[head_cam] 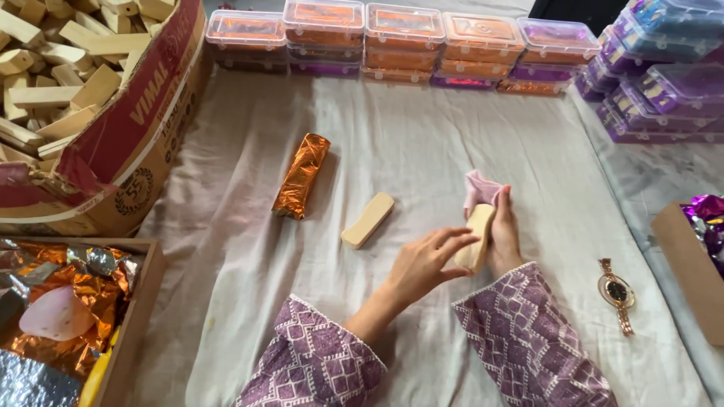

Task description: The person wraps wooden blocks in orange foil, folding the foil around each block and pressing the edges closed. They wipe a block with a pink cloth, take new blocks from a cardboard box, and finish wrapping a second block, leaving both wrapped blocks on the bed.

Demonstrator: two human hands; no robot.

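Right hand [504, 230] curled around a pale wooden block [477, 237], fingers closed behind it and thumb side propping it nearly upright, so one long face stays exposed. A pink cloth [480, 188] bunched just above those fingertips, seemingly pinched against the block's top end. Left hand [422, 264] open, fingers [452, 241] spread and touching the block's near face, holding nothing, apparently steadying it. Left of those fingers, apart, a second bare block [368, 219] flat on the white sheet [422, 143]; farther left, an orange foil-wrapped block [302, 175]. Right of the wrist, a wristwatch [617, 292] laid aside. Beyond, stacked clear boxes [400, 41].
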